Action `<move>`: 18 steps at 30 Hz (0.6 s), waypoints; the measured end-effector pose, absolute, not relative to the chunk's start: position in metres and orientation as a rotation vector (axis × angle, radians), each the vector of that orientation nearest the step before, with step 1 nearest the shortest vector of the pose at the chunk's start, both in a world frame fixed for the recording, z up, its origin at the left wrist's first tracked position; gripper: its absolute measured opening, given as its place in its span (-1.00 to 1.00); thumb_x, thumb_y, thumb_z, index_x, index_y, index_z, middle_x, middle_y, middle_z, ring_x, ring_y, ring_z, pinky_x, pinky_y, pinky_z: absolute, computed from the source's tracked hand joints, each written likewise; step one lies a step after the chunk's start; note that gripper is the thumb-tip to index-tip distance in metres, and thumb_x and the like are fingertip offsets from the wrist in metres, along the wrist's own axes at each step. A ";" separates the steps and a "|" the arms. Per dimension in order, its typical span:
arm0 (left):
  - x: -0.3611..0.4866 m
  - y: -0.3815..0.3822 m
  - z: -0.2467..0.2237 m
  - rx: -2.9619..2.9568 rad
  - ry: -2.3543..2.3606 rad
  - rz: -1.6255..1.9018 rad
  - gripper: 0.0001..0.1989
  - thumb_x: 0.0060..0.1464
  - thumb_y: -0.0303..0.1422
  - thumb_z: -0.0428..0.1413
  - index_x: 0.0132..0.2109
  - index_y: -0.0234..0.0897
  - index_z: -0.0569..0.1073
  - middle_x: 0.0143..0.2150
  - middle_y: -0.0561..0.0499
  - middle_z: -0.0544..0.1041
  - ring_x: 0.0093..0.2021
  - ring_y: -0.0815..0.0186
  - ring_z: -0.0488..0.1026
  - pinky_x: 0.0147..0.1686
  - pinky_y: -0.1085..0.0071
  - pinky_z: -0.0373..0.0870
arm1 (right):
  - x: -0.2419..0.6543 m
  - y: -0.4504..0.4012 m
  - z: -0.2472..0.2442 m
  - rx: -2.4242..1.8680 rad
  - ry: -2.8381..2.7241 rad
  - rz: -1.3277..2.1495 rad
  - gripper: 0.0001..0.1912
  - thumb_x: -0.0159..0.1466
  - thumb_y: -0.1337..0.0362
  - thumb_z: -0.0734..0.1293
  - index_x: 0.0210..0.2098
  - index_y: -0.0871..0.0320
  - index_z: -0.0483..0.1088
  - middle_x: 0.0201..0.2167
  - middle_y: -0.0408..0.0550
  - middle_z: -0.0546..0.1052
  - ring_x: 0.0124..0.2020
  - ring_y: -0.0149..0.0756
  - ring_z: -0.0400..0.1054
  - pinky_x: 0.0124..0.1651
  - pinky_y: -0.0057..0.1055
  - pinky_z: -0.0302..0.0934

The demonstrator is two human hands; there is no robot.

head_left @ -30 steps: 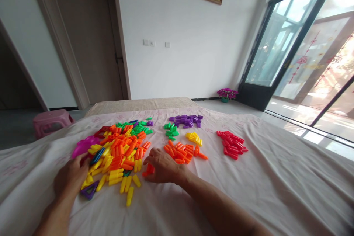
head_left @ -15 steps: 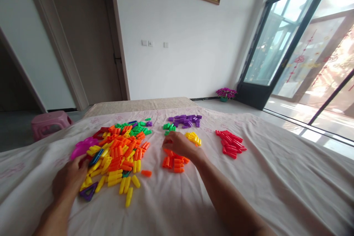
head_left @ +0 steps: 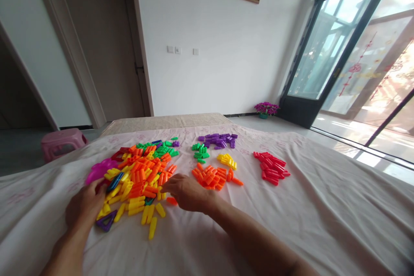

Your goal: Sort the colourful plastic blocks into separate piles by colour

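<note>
A mixed heap of orange, yellow and green plastic pieces (head_left: 139,177) lies on the left of the cloth. My left hand (head_left: 86,202) rests at the heap's left edge, its fingers by a dark blue piece (head_left: 115,182); what they hold, if anything, is hidden. My right hand (head_left: 187,192) reaches to the heap's right edge, fingers together near yellow and orange pieces, their tips too small to read. Separate piles lie to the right: orange (head_left: 211,177), yellow (head_left: 227,161), green (head_left: 201,152), purple (head_left: 220,140) and red (head_left: 271,167).
A magenta plastic dish (head_left: 98,170) sits behind my left hand, and a purple triangle (head_left: 106,221) lies in front of the heap. The wrinkled pale cloth (head_left: 310,224) covers the surface. A pink stool (head_left: 63,142) stands beyond its left side.
My right hand has moved left and nearer from over the orange pile to the mixed heap, uncovering the orange and green piles. My left hand stays by the dark blue piece.
</note>
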State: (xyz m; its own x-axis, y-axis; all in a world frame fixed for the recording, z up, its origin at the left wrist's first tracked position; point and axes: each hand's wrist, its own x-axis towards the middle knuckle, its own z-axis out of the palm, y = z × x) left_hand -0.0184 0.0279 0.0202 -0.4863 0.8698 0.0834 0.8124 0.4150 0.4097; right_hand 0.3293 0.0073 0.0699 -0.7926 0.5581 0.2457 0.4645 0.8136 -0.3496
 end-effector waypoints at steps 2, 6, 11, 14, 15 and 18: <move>-0.018 0.027 0.021 1.509 2.520 0.593 -0.33 0.28 0.01 -0.17 0.31 -0.24 0.48 0.21 -0.31 0.58 0.09 -0.13 0.56 -0.04 0.11 0.43 | 0.322 0.007 0.060 -0.696 -2.704 0.402 -0.44 0.28 0.60 0.26 0.17 0.06 0.50 0.17 -0.03 0.57 0.21 -0.24 0.41 0.31 -0.31 0.18; -0.016 0.027 0.022 1.494 2.532 0.582 -0.33 0.30 0.00 -0.19 0.32 -0.22 0.47 0.20 -0.29 0.59 0.08 -0.09 0.56 -0.05 0.14 0.44 | 0.322 0.010 0.058 -0.852 -2.740 0.319 -0.45 0.27 0.59 0.27 0.17 0.07 0.50 0.07 0.00 0.59 0.09 -0.22 0.46 0.17 -0.33 0.28; -0.016 0.027 0.020 1.498 2.538 0.576 -0.32 0.31 0.01 -0.22 0.32 -0.20 0.46 0.22 -0.27 0.57 0.09 -0.10 0.55 -0.04 0.14 0.43 | 0.325 0.011 0.062 -0.978 -2.784 0.118 -0.50 0.32 0.49 0.30 0.20 0.03 0.48 -0.01 0.03 0.51 -0.03 -0.21 0.42 -0.09 -0.39 0.32; -0.018 0.028 0.019 1.492 2.537 0.548 -0.31 0.30 0.02 -0.23 0.33 -0.21 0.45 0.23 -0.27 0.56 0.09 -0.11 0.55 -0.04 0.13 0.43 | 0.325 0.013 0.060 -1.010 -2.785 0.082 -0.62 0.36 0.42 0.31 0.13 0.03 0.50 0.01 0.02 0.47 -0.04 -0.21 0.39 -0.17 -0.39 0.31; -0.019 0.029 0.018 1.495 2.543 0.539 -0.31 0.30 0.02 -0.22 0.33 -0.21 0.45 0.23 -0.27 0.57 0.08 -0.10 0.55 -0.05 0.14 0.43 | 0.325 0.014 0.059 -1.030 -2.778 0.075 -0.70 0.38 0.38 0.32 0.06 0.05 0.52 0.02 0.01 0.47 -0.04 -0.21 0.38 -0.19 -0.40 0.31; -0.022 0.031 0.016 1.502 2.569 0.519 -0.31 0.29 0.03 -0.22 0.32 -0.20 0.46 0.21 -0.26 0.58 0.05 -0.09 0.56 -0.07 0.15 0.43 | 0.326 0.017 0.054 -1.078 -2.774 0.088 -0.87 0.40 0.29 0.34 -0.12 0.09 0.55 0.00 0.00 0.49 -0.06 -0.21 0.38 -0.21 -0.42 0.30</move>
